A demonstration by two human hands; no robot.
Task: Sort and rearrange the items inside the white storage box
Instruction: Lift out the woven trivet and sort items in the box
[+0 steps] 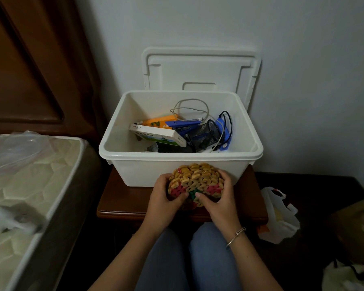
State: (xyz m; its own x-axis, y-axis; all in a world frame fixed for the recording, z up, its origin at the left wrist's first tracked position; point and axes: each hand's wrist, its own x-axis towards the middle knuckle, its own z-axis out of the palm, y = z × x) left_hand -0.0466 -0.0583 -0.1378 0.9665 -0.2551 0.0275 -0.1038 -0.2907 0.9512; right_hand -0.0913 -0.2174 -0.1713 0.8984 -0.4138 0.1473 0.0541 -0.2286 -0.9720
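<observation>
Both curled, my left hand (pixel 164 199) and right hand (pixel 220 199) clasp the beaded ball (pixel 195 178). It's outside the white storage box (pixel 135 157) (clearing sorting room, probably).

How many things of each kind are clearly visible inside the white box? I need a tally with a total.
Cartons: 2, white carton and orange carton
Blue stapler: 1
Black mesh cup: 1
Blue flat device with cables: 1
Grey cable loop: 1
Total: 6. Dark things on the bottom are too unclear to count.
</observation>
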